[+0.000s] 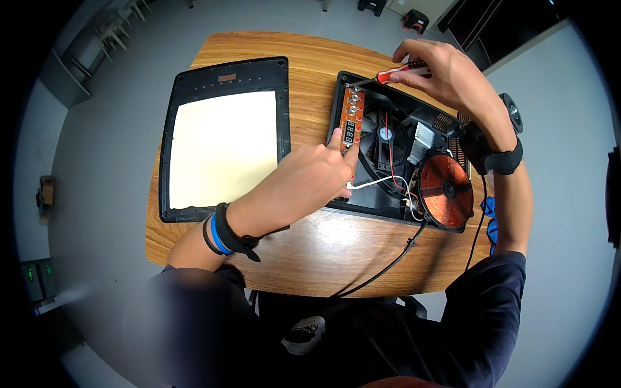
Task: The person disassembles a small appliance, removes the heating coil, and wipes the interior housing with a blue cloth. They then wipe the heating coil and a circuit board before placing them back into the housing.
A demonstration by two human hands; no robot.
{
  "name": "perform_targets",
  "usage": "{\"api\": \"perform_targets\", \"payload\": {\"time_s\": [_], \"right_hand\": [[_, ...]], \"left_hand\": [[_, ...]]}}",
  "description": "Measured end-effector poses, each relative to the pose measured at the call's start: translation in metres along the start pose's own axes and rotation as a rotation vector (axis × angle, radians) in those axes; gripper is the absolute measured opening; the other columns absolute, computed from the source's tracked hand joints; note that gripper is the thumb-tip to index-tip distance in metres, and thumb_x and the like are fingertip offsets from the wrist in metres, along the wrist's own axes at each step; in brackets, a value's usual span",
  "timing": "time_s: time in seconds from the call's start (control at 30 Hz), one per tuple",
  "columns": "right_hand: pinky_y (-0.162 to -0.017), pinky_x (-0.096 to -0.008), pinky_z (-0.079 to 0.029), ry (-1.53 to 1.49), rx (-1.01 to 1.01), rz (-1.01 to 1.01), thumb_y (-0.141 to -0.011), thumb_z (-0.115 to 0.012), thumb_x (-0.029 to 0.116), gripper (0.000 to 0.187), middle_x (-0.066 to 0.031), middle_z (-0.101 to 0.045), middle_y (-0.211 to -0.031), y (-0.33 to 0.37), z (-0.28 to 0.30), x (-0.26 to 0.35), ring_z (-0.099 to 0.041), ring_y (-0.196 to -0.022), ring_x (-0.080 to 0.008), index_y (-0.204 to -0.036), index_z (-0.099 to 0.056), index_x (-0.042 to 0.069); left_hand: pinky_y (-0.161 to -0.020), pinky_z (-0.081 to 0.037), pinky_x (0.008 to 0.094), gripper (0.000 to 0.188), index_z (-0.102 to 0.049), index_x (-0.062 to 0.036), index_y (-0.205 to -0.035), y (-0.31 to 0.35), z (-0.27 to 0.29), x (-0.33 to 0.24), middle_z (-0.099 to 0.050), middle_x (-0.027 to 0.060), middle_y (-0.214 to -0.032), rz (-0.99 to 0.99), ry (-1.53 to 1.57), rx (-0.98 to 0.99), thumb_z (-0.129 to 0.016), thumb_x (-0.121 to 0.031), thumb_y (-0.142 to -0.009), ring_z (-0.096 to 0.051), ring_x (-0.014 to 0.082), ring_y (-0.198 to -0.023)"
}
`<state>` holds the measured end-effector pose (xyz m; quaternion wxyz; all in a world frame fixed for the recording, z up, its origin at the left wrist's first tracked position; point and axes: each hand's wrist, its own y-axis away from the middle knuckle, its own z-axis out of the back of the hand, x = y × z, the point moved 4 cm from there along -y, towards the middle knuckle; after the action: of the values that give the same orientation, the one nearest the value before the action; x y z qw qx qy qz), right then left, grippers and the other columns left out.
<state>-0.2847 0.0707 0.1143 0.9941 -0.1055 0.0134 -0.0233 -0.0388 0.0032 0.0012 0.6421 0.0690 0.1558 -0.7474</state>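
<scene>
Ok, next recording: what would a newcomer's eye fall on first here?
Probably the round copper coil at the near right corner of the open black housing, or the large cream panel on the table's left. Next come the hands: the right hand holds a red-handled screwdriver at the far edge, while the left hand touches the orange circuit board.

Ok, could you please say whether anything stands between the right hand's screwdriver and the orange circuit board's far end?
Nothing visible; the left hand touches the circuit board lower down, clear of the screwdriver.
</scene>
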Motion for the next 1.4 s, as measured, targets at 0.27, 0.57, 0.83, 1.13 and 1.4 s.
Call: {"api": "perform_targets", "payload": {"time_s": [0.27, 0.57, 0.83, 1.13, 1.4], "right_hand": [[-0.081, -0.0441, -0.062, -0.013, -0.001, 0.022, -0.101, -0.083, 0.038, 0.035, -0.0121, -0.076, -0.105, 0.003, 0.002, 0.003, -0.078, -0.096, -0.0343, -0.114, -0.076, 0.006], [-0.082, -0.0459, -0.062, 0.002, -0.024, 0.024, -0.101, -0.082, 0.038, 0.032, -0.0110, -0.077, -0.107, 0.006, 0.002, 0.008, -0.077, -0.098, -0.0353, -0.113, -0.076, 0.008], [-0.082, -0.0460, -0.062, 0.015, -0.059, 0.059, -0.101, -0.082, 0.036, 0.030, -0.0103, -0.077, -0.108, 0.007, 0.004, 0.009, -0.077, -0.097, -0.0350, -0.114, -0.076, 0.009], [-0.080, -0.0432, -0.061, -0.001, -0.104, 0.016, -0.101, -0.083, 0.033, 0.029, -0.0105, -0.075, -0.107, 0.019, 0.018, 0.012, -0.076, -0.093, -0.0339, -0.115, -0.077, 0.008], [-0.078, -0.0377, -0.056, -0.259, -0.112, -0.169, -0.097, -0.085, 0.016, 0.024, -0.0113, -0.071, -0.105, 0.080, 0.037, 0.037, -0.071, -0.093, -0.0276, -0.115, -0.077, 0.002]], "left_hand": [[-0.082, -0.065, 0.0386, 0.085, -0.062, 0.0127, -0.148, 0.003, 0.001, -0.002, -0.064, 0.0470, -0.140, 0.001, -0.025, -0.018, -0.089, -0.041, -0.089, -0.082, 0.0375, -0.089], [-0.082, -0.064, 0.0380, 0.084, -0.062, 0.0117, -0.149, 0.001, 0.001, -0.003, -0.064, 0.0461, -0.142, 0.018, -0.056, 0.007, -0.091, -0.039, -0.088, -0.082, 0.0368, -0.087], [-0.082, -0.064, 0.0377, 0.084, -0.062, 0.0120, -0.149, 0.001, 0.001, -0.002, -0.065, 0.0456, -0.142, 0.017, -0.053, 0.011, -0.090, -0.039, -0.089, -0.082, 0.0359, -0.087], [-0.079, -0.063, 0.0350, 0.087, -0.059, 0.0095, -0.155, 0.002, 0.002, 0.000, -0.064, 0.0451, -0.143, -0.028, -0.110, 0.003, -0.084, -0.048, -0.094, -0.082, 0.0347, -0.084], [-0.060, -0.054, 0.0361, 0.070, -0.062, 0.0010, -0.142, -0.002, 0.034, 0.009, -0.074, 0.0174, -0.080, 0.119, -0.037, -0.182, -0.079, -0.052, -0.100, -0.075, 0.0270, -0.067]]}}
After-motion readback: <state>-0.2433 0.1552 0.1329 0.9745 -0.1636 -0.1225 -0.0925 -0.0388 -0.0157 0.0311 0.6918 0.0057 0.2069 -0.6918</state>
